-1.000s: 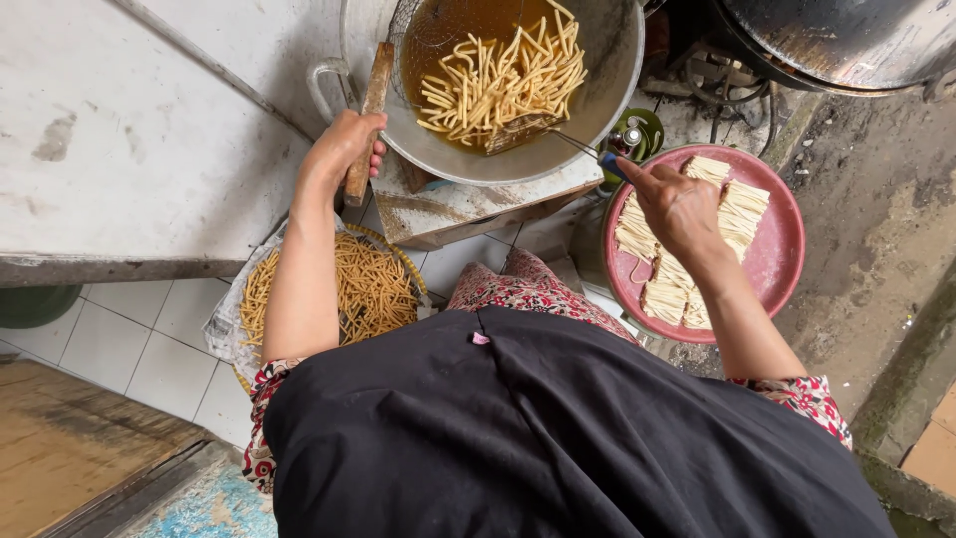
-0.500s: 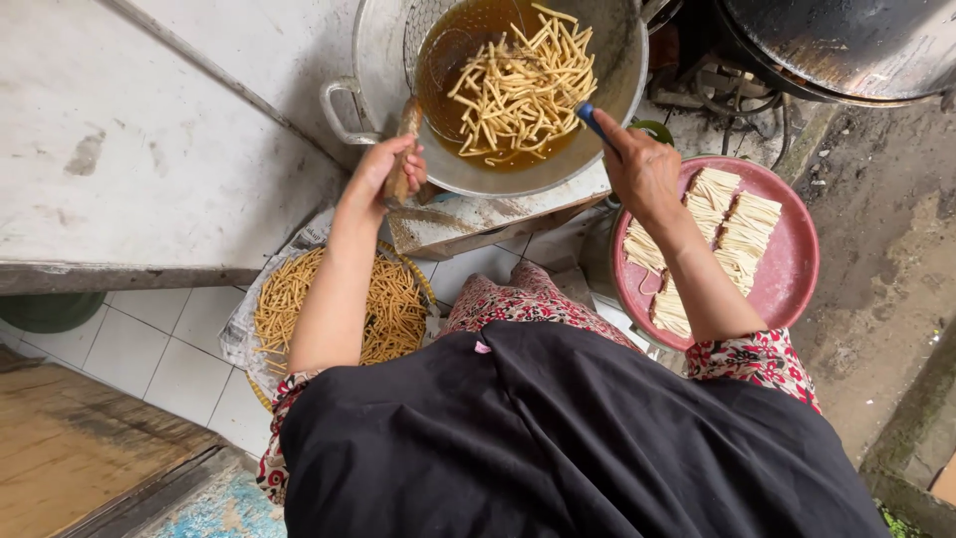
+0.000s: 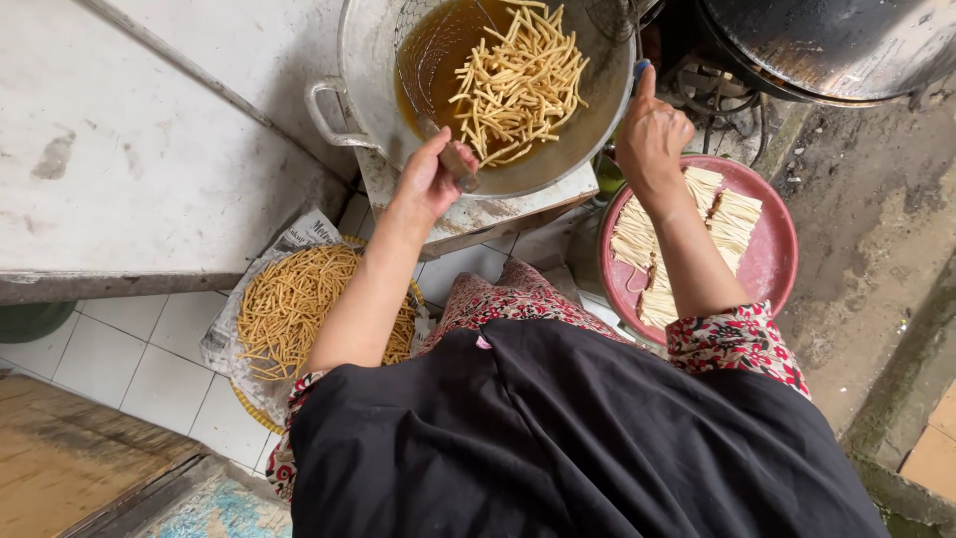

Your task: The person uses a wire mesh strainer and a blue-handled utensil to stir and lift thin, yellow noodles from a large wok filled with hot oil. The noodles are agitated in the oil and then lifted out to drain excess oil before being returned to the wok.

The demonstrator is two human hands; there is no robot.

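Left hand (image 3: 426, 179) fingers clamped on wooden handle (image 3: 458, 164), right hand (image 3: 652, 134) fingers curled together, metal wok (image 3: 370, 70).

Black apron-like cloth over a red floral top with short sleeves.

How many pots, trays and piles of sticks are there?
Frying pots: 1, the metal pot of oil, with the left hand gripping a wooden handle and the right hand at its rim
Dark pots: 1
Pink trays: 1
Fried stick piles on newspaper: 1
Total: 4
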